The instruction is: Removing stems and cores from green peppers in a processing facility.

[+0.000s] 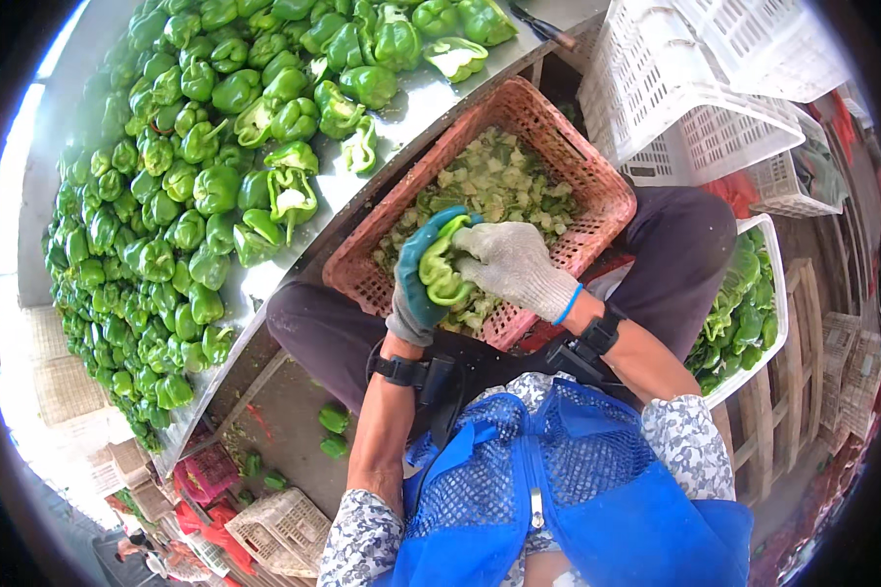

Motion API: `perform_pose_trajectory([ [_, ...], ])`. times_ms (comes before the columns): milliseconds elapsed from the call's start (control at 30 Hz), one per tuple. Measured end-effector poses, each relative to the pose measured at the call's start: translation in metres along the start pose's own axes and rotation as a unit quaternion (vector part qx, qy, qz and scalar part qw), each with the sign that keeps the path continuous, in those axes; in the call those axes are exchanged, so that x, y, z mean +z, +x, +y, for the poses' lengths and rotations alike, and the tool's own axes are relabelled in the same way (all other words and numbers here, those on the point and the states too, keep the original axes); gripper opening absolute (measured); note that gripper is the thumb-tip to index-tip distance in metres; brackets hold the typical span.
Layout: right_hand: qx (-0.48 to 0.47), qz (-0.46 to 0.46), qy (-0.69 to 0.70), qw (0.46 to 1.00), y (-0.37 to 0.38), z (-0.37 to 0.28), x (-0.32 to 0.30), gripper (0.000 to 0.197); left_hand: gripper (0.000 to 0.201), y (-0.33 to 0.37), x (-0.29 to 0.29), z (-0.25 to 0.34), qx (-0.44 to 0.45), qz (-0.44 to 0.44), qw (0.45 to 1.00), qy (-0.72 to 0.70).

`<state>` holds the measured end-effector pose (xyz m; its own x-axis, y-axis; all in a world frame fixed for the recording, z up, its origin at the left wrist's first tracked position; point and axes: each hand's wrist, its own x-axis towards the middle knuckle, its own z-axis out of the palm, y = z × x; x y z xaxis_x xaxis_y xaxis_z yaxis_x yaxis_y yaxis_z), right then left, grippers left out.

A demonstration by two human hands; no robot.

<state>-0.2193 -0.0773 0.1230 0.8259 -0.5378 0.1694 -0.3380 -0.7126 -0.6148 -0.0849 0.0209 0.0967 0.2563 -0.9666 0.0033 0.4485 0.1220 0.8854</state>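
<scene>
My left hand, in a teal-coated glove, is wrapped round a cut-open green bell pepper. My right hand, in a pale knitted glove, presses curled fingers against the pepper's open side. Its fingertips are hidden, so what they pinch cannot be made out. Both hands are above the near part of a pink plastic crate set between my knees. Inside the crate lie pale and green pepper scraps.
Green bell peppers heap on a metal table at left; some near its edge are cut. A slim dark tool rests at its far end. White crates stand back right. Another white crate holds green pieces near wooden pallets. Peppers lie on the floor.
</scene>
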Motion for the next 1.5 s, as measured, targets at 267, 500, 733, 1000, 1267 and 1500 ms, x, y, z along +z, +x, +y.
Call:
perform_pose_trajectory([
  [267, -0.022, 0.108, -0.074, 0.991, 0.000, 0.012, 0.021, 0.017, 0.053, -0.011, 0.011, 0.002, 0.032, 0.001, 0.999, -0.012],
  [500, 0.184, 0.309, 0.001, 0.933, -0.007, 0.067, 0.026, 0.040, 0.052, -0.004, 0.001, 0.007, -0.107, 0.112, 0.945, -0.289],
  [733, 0.143, 0.100, 0.020, 0.984, -0.021, 0.053, 0.091, 0.041, 0.056, -0.005, 0.035, -0.019, -0.015, 0.077, 0.989, 0.124],
  [1000, 0.116, 0.147, 0.218, 0.958, -0.055, -0.022, -0.010, 0.065, 0.055, 0.002, 0.017, -0.035, -0.062, -0.049, 0.975, 0.207],
  [1267, 0.181, 0.346, 0.327, 0.861, -0.120, -0.004, -0.133, 0.047, 0.041, 0.041, 0.144, 0.013, 0.122, -0.086, 0.916, 0.372],
  [1500, 0.319, 0.643, 0.433, 0.545, -0.328, 0.071, -0.138, 0.044, 0.034, 0.045, 0.173, 0.024, -0.085, -0.007, 0.990, 0.113],
])
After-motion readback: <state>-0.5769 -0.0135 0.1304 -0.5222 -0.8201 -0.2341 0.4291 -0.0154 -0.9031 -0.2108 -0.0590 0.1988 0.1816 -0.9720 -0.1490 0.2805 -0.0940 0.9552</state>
